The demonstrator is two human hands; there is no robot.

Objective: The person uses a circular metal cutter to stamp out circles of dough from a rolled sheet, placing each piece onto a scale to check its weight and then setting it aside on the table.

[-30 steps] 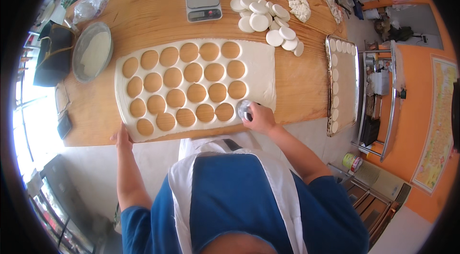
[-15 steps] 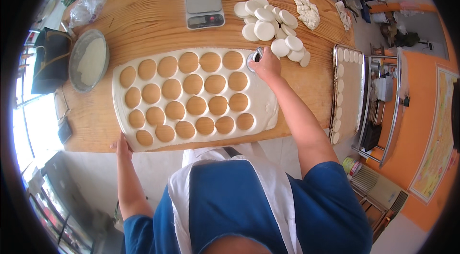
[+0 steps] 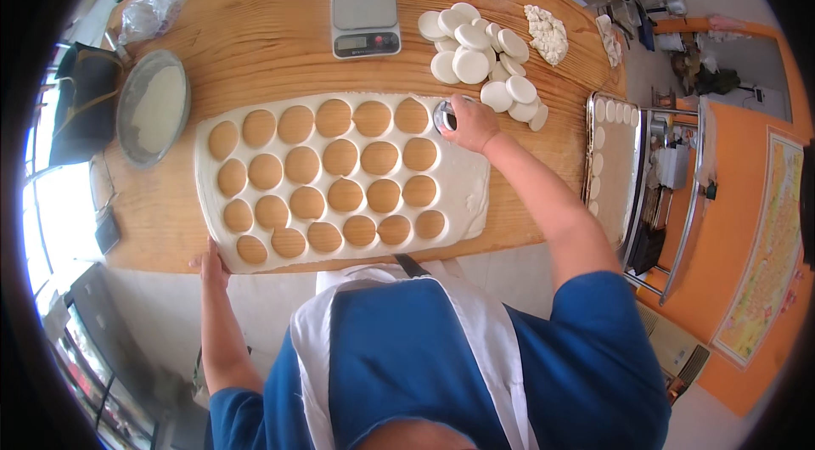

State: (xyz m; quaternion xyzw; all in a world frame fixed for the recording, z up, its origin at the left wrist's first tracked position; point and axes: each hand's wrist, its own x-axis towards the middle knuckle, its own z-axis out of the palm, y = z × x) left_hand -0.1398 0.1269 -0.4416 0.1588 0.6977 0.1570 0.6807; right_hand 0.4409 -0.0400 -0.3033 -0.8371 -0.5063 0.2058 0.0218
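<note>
A wide sheet of pale dough (image 3: pixel 463 195) lies on the wooden table in front of me, with rows of round holes showing the wood beneath. At its far right part, my right hand (image 3: pixel 473 125) is closed on a round metal cutter (image 3: pixel 442 116), which stands on the dough just right of the end hole in the far row. My left hand (image 3: pixel 212 264) rests at the table's near edge, beside the sheet's near left corner, its visible fingers apart and nothing seen in it. Beyond my right hand, several dough discs (image 3: pixel 470 65) lie in a loose, overlapping pile.
A digital scale (image 3: pixel 364 15) stands at the far middle of the table (image 3: pixel 255 17). To the left are a bowl of flour (image 3: pixel 129 129) and a clear plastic bag (image 3: pixel 154 8). Dough scraps (image 3: pixel 547 34) lie far right. A tray (image 3: pixel 618 163) with discs along its edges sits at right.
My right hand and the cutter have shifted slightly nearer and left, and the hand sits lower over the cutter. The whole view has tilted a little. My left hand stays by the dough's corner.
</note>
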